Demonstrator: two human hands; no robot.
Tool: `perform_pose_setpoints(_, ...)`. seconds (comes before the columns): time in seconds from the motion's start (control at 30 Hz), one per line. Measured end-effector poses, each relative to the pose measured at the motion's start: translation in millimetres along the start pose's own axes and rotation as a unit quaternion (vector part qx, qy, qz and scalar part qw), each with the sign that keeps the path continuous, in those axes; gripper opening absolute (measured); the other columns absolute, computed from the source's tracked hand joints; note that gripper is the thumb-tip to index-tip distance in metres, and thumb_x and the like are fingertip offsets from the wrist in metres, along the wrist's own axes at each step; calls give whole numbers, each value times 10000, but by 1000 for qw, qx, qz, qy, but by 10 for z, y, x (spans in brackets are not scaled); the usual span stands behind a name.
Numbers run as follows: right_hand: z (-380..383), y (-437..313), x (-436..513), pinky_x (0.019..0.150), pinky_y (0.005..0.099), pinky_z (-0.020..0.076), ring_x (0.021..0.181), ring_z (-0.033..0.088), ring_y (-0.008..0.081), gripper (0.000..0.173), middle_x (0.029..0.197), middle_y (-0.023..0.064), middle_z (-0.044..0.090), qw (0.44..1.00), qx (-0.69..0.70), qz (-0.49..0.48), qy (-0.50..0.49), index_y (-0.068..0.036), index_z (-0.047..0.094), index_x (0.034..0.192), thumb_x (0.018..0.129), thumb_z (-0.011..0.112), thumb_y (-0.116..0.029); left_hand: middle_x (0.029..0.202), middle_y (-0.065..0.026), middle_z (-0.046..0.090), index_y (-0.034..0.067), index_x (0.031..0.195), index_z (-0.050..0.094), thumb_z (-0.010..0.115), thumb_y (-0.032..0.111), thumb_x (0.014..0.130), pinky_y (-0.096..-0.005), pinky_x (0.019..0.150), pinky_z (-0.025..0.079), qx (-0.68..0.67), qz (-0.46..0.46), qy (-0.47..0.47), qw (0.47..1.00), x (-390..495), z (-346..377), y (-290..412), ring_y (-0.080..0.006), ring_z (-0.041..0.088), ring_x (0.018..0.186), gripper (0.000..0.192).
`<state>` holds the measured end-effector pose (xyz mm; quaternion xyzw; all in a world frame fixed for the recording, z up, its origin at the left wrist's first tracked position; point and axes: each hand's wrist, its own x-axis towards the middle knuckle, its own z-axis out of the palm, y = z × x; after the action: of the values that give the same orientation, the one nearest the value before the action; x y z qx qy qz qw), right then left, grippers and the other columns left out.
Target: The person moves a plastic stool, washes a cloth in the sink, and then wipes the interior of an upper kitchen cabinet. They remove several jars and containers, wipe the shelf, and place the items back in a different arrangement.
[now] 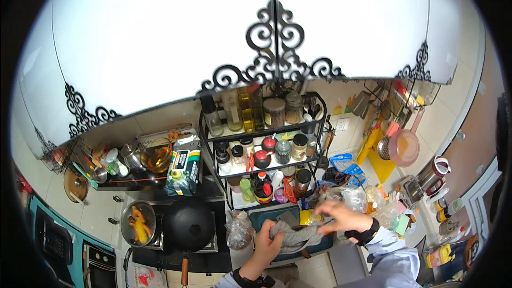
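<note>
A grey cloth (pixel 298 240) hangs bunched between my two hands. My left hand (pixel 267 246) grips its left end, thumb on top. My right hand (pixel 346 217) is at its right end, with the lower fingertips on the fabric and the upper fingers spread above it. Under the cloth lies a dark teal board or tray (pixel 285 215), mostly covered. A yellow packet (pixel 307 217) lies just behind the cloth. To the left of my left hand sits a knotted clear plastic bag (pixel 239 230), its contents unclear.
A black wok (pixel 189 224) and a glass-lidded pan of yellow food (pixel 138 224) stand on the stove at left. Behind my hands rises a black spice rack (pixel 264 132) full of jars and bottles. Plastic bags (pixel 354 199) crowd the counter at right. White cupboards (pixel 160 40) overhang.
</note>
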<state>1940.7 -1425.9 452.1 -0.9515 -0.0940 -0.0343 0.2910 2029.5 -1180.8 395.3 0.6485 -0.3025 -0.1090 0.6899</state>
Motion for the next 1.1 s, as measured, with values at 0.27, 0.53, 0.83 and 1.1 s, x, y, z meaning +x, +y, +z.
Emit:
perform_pose_setpoints(0.27,-1635,-1009,885,1012,431,318,1179,440,330,495,1241,153,486,790,-309,35,529,-65,488,1203,731,639,-77,870,-40,476,54,1076,382,496,-27,821,-228,618,399,-2,26,64,998,574,-610,778,-84,458,718,291)
perform_pose_setpoints(0.53,-1816,-1114,1025,916,387,295,1082,489,268,340,1082,96,533,776,-353,84,516,-84,511,1032,710,615,-67,830,-8,523,65,1260,394,527,-2,807,-216,653,367,-81,33,45,995,979,-1255,1918,-66,452,736,477)
perform_pose_setpoints(0.83,-1802,-1135,-44,920,358,406,1006,558,239,205,1005,96,594,787,-160,33,595,-67,578,912,710,585,-31,813,-81,625,3,1032,597,482,480,918,-336,624,512,-330,-95,46,938,1522,-1338,2404,-191,620,703,503)
perform_pose_setpoints(1.1,-1693,-496,-1399,804,318,468,886,594,196,220,1003,62,626,695,-467,157,524,-10,617,1014,803,623,-71,782,-107,642,-30,875,618,525,276,870,-329,647,488,-262,-95,185,942,1721,-1301,2383,-212,616,698,319)
